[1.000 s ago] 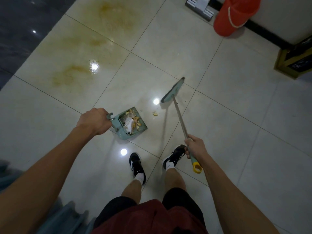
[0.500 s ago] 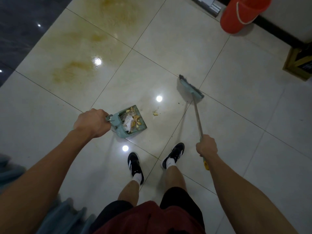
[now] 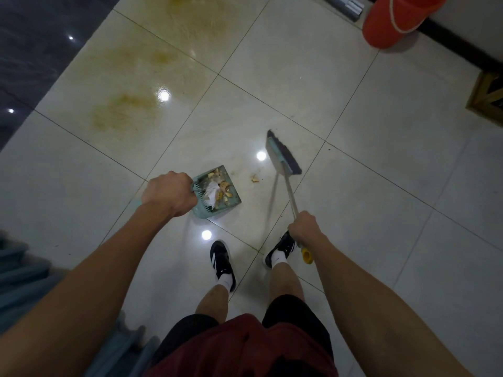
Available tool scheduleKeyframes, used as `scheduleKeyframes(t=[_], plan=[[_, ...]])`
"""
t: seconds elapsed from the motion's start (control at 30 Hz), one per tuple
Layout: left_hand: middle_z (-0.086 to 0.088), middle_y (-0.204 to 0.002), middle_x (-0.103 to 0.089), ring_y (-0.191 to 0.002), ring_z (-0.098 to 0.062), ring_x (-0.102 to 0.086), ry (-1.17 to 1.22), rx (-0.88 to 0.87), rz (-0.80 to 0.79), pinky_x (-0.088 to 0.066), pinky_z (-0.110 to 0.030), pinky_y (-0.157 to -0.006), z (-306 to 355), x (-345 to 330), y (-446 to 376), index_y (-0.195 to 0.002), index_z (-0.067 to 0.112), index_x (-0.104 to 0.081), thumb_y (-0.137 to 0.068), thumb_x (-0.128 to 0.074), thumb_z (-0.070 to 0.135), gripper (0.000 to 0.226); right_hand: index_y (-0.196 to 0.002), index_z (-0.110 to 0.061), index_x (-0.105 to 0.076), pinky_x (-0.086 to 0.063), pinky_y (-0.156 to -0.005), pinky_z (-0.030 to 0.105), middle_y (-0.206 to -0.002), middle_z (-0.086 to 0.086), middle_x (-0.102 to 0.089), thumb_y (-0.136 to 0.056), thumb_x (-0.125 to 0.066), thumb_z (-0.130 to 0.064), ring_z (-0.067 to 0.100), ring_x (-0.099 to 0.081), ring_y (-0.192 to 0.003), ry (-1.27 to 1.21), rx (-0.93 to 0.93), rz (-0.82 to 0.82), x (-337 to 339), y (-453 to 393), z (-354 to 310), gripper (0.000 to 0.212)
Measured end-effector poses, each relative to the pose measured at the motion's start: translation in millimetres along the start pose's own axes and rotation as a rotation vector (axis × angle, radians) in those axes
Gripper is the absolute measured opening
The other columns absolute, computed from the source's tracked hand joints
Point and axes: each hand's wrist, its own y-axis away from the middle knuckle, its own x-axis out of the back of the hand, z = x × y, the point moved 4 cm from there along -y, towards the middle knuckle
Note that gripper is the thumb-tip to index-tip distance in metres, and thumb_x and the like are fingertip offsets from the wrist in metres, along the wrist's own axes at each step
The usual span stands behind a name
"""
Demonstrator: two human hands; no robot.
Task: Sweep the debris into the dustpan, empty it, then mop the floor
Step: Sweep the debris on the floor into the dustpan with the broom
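A pale tiled floor [image 3: 367, 159] fills the view, with brownish-yellow stains [image 3: 128, 110] on the far left tiles. A red bucket [image 3: 394, 20] stands at the far right by the wall, and a grey flat mop head [image 3: 345, 6] lies just left of it. No writing can be read on anything; the black shoes [image 3: 220, 261] show only white stripes. The broom [image 3: 283, 156] slants from its dark bristles, far of centre, down to a yellow-tipped handle at the near right. The right hand [image 3: 303, 227] has its fingers clamped round that handle. The green dustpan [image 3: 215, 193] sits left of the broom, holding scraps and crumpled paper, its handle gripped in the closed left hand [image 3: 170, 193]. One small crumb of debris [image 3: 255, 179] lies on the floor between dustpan and broom.
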Motion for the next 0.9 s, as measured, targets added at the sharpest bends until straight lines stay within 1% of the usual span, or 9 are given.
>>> scheduleKeyframes(t=[0.07,0.17,0.3,0.4,0.5,0.6,0.7,0.77,0.9], plan=[[-0.001,-0.070,-0.057,-0.064,-0.026,-0.058,0.006,-0.004,-0.004,-0.045,-0.030,-0.060,-2.4,-3.0,6.2,-0.087,0.021,-0.067,-0.077,-0.051,0.033,0.022,-0.121,0.002,-0.053,-0.059,-0.083,0.040,-0.119,0.020,-0.060,-0.092,-0.058,-0.009,0.033,-0.065,-0.100,0.008,0.017,-0.022,-14.5,9.8,-8.7,0.031],[-0.002,-0.076,-0.059,-0.068,-0.027,-0.059,0.040,0.010,-0.006,-0.047,-0.030,-0.062,-9.5,-10.7,15.7,-0.089,0.022,-0.067,-0.078,-0.051,0.032,0.021,-0.120,0.002,-0.053,-0.058,-0.074,0.034,-0.121,0.020,-0.060,-0.093,-0.056,-0.009,0.033,-0.065,-0.099,0.023,0.045,-0.056,-36.5,25.6,-21.5,0.029],[-0.003,-0.076,-0.063,-0.068,-0.026,-0.060,0.164,0.055,-0.006,-0.049,-0.029,-0.061,-26.0,-30.0,30.6,-0.091,0.021,-0.069,-0.079,-0.051,0.034,0.025,-0.119,0.006,-0.055,-0.060,-0.080,0.040,-0.117,0.023,-0.063,-0.093,-0.054,-0.006,0.038,-0.067,-0.098,0.020,0.056,-0.139,-65.4,48.5,-34.3,0.029],[-0.001,-0.071,-0.061,-0.063,-0.022,-0.059,0.172,0.047,0.003,-0.047,-0.027,-0.057,-37.1,-39.4,39.6,-0.089,0.021,-0.069,-0.080,-0.049,0.036,0.027,-0.109,0.012,-0.062,-0.061,-0.075,0.053,-0.103,0.027,-0.066,-0.087,-0.057,0.004,0.043,-0.070,-0.085,0.008,0.092,-0.240,-82.4,67.8,-39.2,0.024],[0.000,-0.068,-0.059,-0.060,-0.020,-0.058,0.200,0.040,0.007,-0.045,-0.027,-0.057,-45.1,-38.5,40.3,-0.084,0.019,-0.067,-0.078,-0.048,0.041,0.030,-0.109,0.011,-0.061,-0.061,-0.060,0.048,-0.090,0.026,-0.066,-0.091,-0.054,0.003,0.036,-0.066,-0.062,-0.064,0.131,-0.281,-90.2,88.3,-39.0,0.021],[-0.002,-0.070,-0.060,-0.063,-0.024,-0.059,0.247,0.052,0.001,-0.045,-0.028,-0.059,-54.9,-38.6,39.2,-0.083,0.017,-0.067,-0.076,-0.053,0.042,0.029,-0.114,0.006,-0.061,-0.053,-0.049,0.035,-0.087,0.026,-0.065,-0.091,-0.052,0.001,0.028,-0.057,-0.054,-0.125,0.123,-0.232,-85.1,103.1,-27.8,0.025],[0.000,-0.067,-0.056,-0.061,-0.023,-0.056,0.275,0.101,0.013,-0.042,-0.028,-0.058,-70.5,-43.6,41.0,-0.083,0.018,-0.068,-0.080,-0.056,0.040,0.026,-0.106,0.005,-0.068,-0.048,-0.049,0.029,-0.071,0.014,-0.059,-0.090,-0.055,-0.003,0.022,-0.053,-0.050,-0.175,0.102,-0.152,-71.8,111.6,-10.4,0.022],[0.001,-0.064,-0.053,-0.056,-0.019,-0.052,0.283,0.118,0.013,-0.041,-0.027,-0.057,-79.7,-47.9,44.6,-0.081,0.018,-0.067,-0.080,-0.054,0.043,0.029,-0.106,0.002,-0.069,-0.044,-0.041,0.025,-0.064,0.011,-0.056,-0.091,-0.054,-0.001,0.019,-0.049,-0.043,-0.218,0.097,-0.132,-63.6,115.6,-2.6,0.022],[0.000,-0.064,-0.053,-0.055,-0.018,-0.052,0.304,0.143,0.011,-0.044,-0.027,-0.057,-98.2,-53.6,50.8,-0.080,0.018,-0.066,-0.074,-0.052,0.044,0.031,-0.120,0.000,-0.066,-0.043,-0.043,0.026,-0.074,0.013,-0.065,-0.091,-0.055,-0.002,0.018,-0.054,-0.053,-0.120,0.154,-0.024,-52.8,112.2,-2.3,0.032]])
